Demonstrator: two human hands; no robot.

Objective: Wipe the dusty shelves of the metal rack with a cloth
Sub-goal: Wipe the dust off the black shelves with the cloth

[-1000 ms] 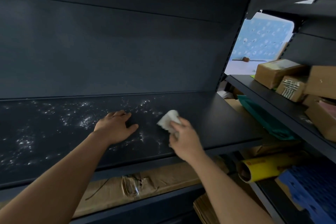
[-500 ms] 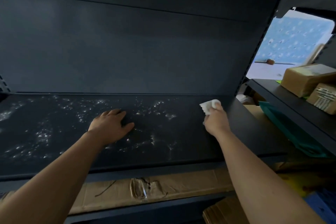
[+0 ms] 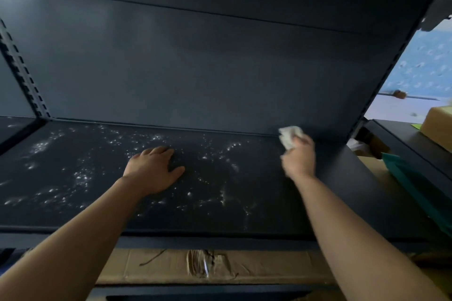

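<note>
A dark metal rack shelf (image 3: 342, 193) spreads across the view, speckled with white dust (image 3: 80, 178) over its left and middle parts. Its right part looks dark and free of specks. My left hand (image 3: 152, 170) lies flat on the shelf, palm down, fingers together, amid the dust. My right hand (image 3: 298, 156) is closed around a crumpled white cloth (image 3: 289, 137) at the shelf's back right corner, where the shelf meets the rack's back panel (image 3: 195, 68).
A slotted upright (image 3: 22, 71) stands at the left. A taped cardboard box (image 3: 208, 266) lies on the level below the shelf. To the right, a neighbouring shelf (image 3: 403, 144) carries a brown box (image 3: 437, 122), with a teal object (image 3: 413, 186) beneath it.
My right hand has carried the cloth from the shelf's middle to the back right corner. My left hand has stayed flat in place. The view has shifted left.
</note>
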